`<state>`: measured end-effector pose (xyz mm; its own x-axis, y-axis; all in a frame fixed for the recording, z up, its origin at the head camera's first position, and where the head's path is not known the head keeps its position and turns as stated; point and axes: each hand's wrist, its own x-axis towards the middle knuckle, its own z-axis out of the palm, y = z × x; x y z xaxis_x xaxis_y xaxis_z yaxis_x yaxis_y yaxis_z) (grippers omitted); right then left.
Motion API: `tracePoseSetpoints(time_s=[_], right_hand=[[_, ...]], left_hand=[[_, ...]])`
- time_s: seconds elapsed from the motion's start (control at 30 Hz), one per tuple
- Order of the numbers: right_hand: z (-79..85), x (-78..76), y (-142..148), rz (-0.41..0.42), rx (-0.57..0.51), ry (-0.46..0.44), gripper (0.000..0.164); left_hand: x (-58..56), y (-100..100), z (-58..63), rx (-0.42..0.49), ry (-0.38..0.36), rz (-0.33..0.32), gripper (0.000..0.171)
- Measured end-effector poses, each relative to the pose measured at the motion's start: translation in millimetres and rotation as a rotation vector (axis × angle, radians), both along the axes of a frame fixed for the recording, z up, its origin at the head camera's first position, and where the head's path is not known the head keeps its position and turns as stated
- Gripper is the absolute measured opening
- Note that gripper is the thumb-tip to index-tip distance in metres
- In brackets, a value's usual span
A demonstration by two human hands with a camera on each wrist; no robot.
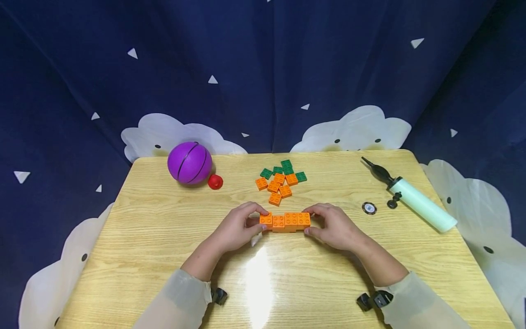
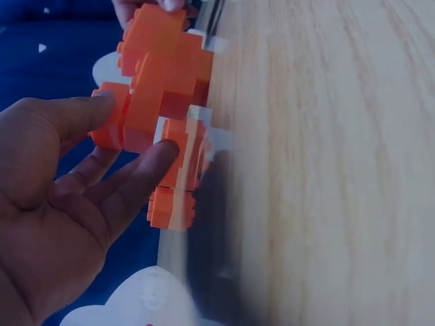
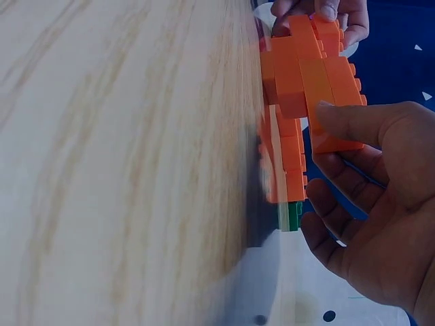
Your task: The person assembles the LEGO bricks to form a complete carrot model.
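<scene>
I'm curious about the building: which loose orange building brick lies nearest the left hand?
The frontmost loose orange building brick; the other loose orange building bricks lie farther from the left hand.

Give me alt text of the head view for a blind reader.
A person's left hand and right hand pinch opposite ends of an orange plastic brick structure at a light wooden table. Beyond lie loose orange plastic bricks and green plastic bricks, with a purple black-lined ball at left and a pale-green cylindrical pump at right.

head: above, farther, forward-down; wrists: close, low along table; both share joined orange blocks
</scene>
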<state>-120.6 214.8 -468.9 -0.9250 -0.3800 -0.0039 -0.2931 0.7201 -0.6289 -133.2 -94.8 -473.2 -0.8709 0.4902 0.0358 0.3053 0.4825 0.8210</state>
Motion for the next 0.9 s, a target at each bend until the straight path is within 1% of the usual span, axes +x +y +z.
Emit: tracePoseSetpoints(time_s=[0.1,0.27,0.5,0.6,0.77,0.9], right_hand=[[-0.5,-0.3,-0.2,-0.001,-0.003,0.001,0.045],[-1.5,-0.7,0.0,0.001,-0.004,0.001,0.043],[-1.7,-1.6,0.1,0.004,-0.006,0.001,0.043],[-0.9,-1.9,0.0,0.004,-0.008,0.001,0.043],[0.2,-1.6,-0.3,0.000,-0.008,-0.001,0.042],[0.4,-1.1,-0.5,-0.003,-0.008,-0.003,0.041]], left_hand=[[-0.1,0.2,-2.0,0.036,-0.018,0.001,0.028],[0.2,0.0,-5.1,0.108,-0.074,0.001,0.028],[-0.8,0.0,-8.2,0.167,-0.122,0.017,0.027],[-1.2,0.8,-9.6,0.181,-0.123,0.023,0.026],[-1.6,2.6,-10.7,0.169,-0.104,0.034,0.025],[-2.1,3.2,-11.1,0.167,-0.105,0.044,0.025]])
